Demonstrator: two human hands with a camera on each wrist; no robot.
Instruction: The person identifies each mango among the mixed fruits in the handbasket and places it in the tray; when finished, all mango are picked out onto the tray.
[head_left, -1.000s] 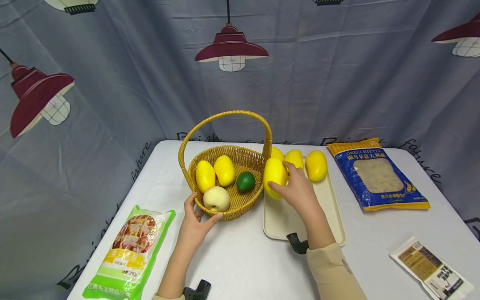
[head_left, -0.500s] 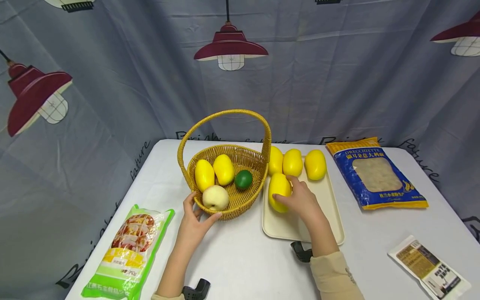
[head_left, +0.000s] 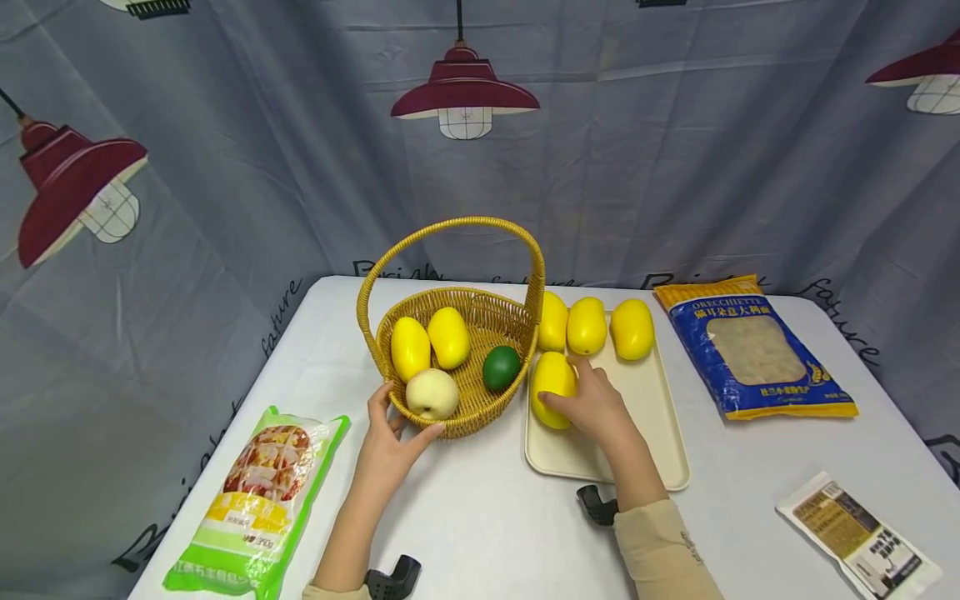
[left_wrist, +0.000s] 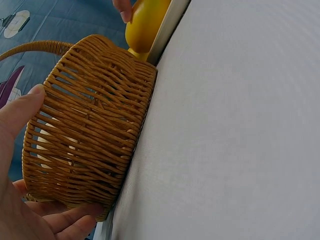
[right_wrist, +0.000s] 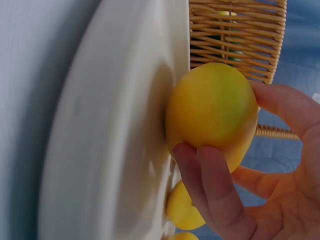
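Note:
My right hand (head_left: 596,404) grips a yellow mango (head_left: 553,390) at the left side of a cream tray (head_left: 637,442). In the right wrist view, thumb and fingers surround this mango (right_wrist: 212,112), low against the tray. My left hand (head_left: 393,450) holds the near-left rim of a woven basket (head_left: 480,408) with a tall handle. The left wrist view shows the thumb on the rim and the fingers around the basket's side (left_wrist: 90,125). Inside the basket lie two mangoes (head_left: 411,350), a pale round fruit (head_left: 432,394) and a dark green fruit (head_left: 501,368).
Three more mangoes (head_left: 587,327) lie along the tray's far end. A blue-and-yellow pasta bag (head_left: 757,350) is at the back right, a brown-and-white packet (head_left: 858,533) at the front right. A green food bag (head_left: 258,500) lies left of the basket. A grey curtain hangs behind.
My right hand has brought the mango from beside the basket's right rim nearer, down onto the tray's left side. The green fruit has shifted right inside the basket. My left hand stays on the rim.

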